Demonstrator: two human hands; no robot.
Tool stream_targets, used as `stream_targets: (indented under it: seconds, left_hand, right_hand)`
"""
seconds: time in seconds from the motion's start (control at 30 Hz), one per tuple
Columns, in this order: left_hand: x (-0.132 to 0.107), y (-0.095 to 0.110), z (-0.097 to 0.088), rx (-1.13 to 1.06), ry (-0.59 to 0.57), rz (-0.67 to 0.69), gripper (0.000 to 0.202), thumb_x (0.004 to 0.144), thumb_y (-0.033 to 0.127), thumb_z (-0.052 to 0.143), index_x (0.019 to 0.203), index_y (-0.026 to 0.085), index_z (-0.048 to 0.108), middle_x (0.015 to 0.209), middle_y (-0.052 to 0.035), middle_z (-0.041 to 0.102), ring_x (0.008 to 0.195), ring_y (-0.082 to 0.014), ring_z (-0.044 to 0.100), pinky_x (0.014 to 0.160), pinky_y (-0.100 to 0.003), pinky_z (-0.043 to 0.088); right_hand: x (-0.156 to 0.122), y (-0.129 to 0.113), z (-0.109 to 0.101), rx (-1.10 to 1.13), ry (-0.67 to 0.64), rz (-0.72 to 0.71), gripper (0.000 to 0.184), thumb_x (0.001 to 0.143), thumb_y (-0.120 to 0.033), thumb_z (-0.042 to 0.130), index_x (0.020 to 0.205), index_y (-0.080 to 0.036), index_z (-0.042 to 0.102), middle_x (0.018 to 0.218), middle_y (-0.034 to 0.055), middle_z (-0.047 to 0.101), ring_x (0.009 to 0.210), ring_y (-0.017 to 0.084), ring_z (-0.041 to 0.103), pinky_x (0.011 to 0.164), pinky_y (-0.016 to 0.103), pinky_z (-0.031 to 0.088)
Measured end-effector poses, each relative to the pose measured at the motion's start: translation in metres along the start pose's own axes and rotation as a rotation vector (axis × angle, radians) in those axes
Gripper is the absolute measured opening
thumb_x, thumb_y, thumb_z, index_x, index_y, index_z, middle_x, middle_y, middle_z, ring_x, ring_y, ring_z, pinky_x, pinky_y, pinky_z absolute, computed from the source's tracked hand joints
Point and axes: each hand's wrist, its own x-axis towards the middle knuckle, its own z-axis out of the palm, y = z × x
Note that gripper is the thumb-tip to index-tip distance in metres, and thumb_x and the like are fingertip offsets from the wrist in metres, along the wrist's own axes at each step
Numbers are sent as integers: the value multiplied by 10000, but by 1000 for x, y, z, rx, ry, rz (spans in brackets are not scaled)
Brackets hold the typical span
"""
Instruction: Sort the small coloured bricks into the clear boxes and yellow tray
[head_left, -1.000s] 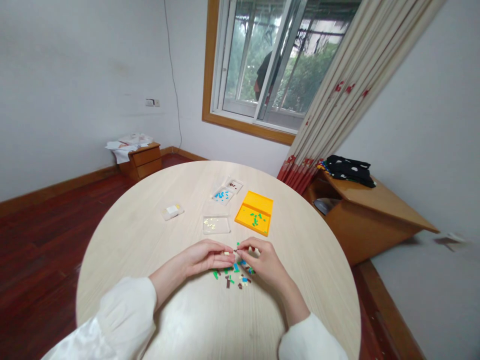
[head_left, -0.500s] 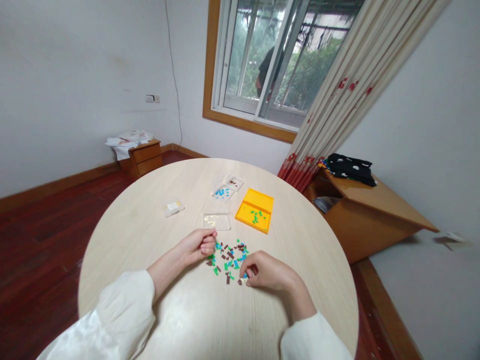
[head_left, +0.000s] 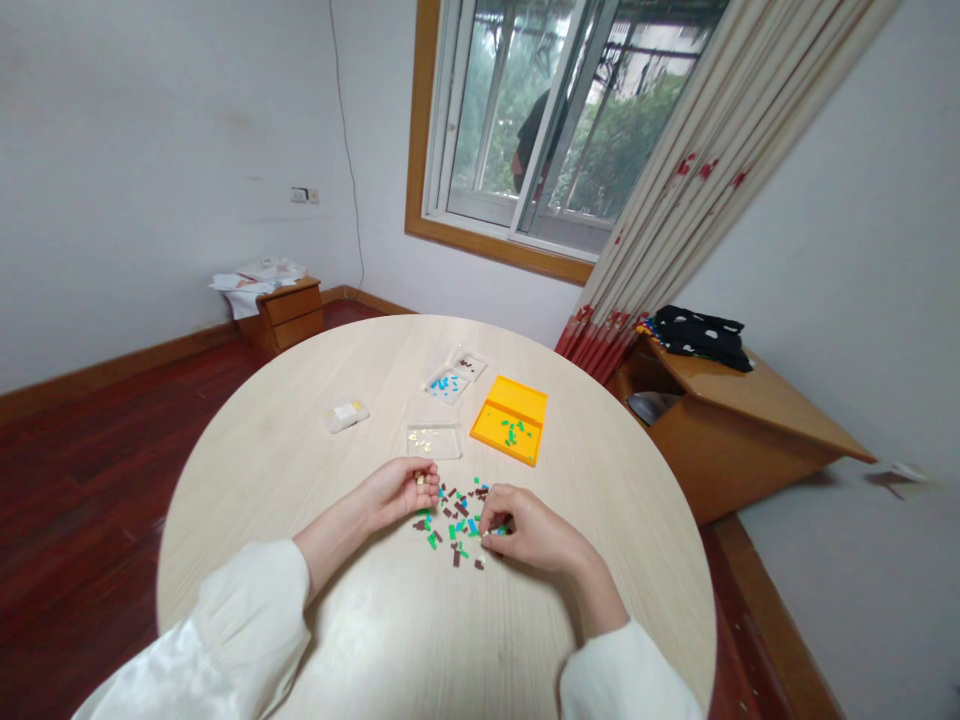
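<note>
A scatter of tiny green, blue, brown and pale bricks (head_left: 454, 515) lies on the round wooden table (head_left: 360, 620) between my hands. My left hand (head_left: 401, 488) is curled at the left edge of the scatter, holding small pale pieces in its cupped fingers. My right hand (head_left: 525, 525) rests at the right edge with its fingertips pinched on a small pale brick (head_left: 486, 535). Just beyond the left hand sits a clear tray (head_left: 433, 441) with pale pieces.
A yellow tray (head_left: 512, 420) with green bricks, a clear tray with blue bricks (head_left: 447, 385), another clear tray with brown ones (head_left: 469, 364) and a small clear box (head_left: 346, 415) stand farther back. A wooden cabinet (head_left: 742, 420) stands right of the table.
My hands parted from the middle of the pile a second ago. The right hand dropped to the near right edge, then shifted slightly up; the left drew back to the left.
</note>
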Motion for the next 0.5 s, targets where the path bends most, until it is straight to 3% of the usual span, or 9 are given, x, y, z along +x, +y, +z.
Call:
stream_targets:
  seconds: [0.27, 0.5]
  left_hand:
    - [2, -2, -5, 68, -40, -7, 177, 851, 118, 413, 789, 59, 568, 679, -128, 655, 592, -177, 661, 659, -295, 544]
    - [2, -4, -7, 72, -109, -52, 206, 859, 167, 413, 863, 43, 576, 738, -160, 683, 690, -207, 682, 745, -330, 529]
  right_hand:
    - [1, 4, 4, 195, 44, 109, 108, 724, -112, 528, 714, -137, 632, 595, -9, 595, 563, 100, 534, 565, 201, 419]
    - [7, 1, 4, 196, 285, 72, 162, 790, -216, 542, 801, -158, 692, 774, 52, 699, 710, 157, 613, 682, 267, 469]
